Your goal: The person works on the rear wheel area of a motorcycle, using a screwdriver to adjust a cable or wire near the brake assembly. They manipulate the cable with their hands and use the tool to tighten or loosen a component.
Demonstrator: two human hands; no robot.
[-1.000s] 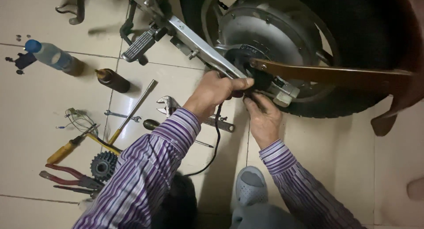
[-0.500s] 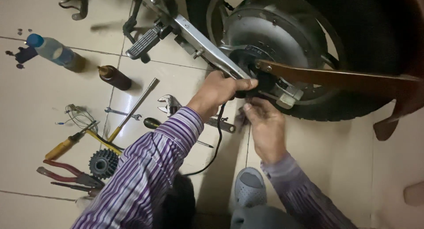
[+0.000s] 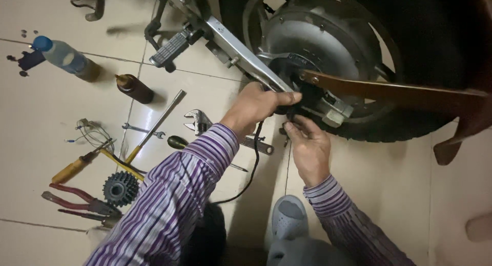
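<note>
A large wheel with a silver hub motor fills the top right, lying close above the tiled floor. A silver frame arm runs down from the upper left to the axle, and a brown bar runs off to the right from the same spot. A footpeg hangs off the frame arm.

The axle, at the hub's lower left, is where the work is centred. The left hand is closed around the dark fitting at the axle end, thumb stretched toward the hub. The right hand is set just below it, fingertips pinched together on a small part under the axle; what that part is cannot be told. A black cable drops from the axle between the two arms.

The step is judged to be best done with the left hand kept firm as a brace, so the fitting is not turned while the small part is worked with the fingertips, and with the cable kept free of the pinch.

On the floor to the left are laid a bottle, a wrench, a sprocket, red pliers and a screwdriver.
</note>
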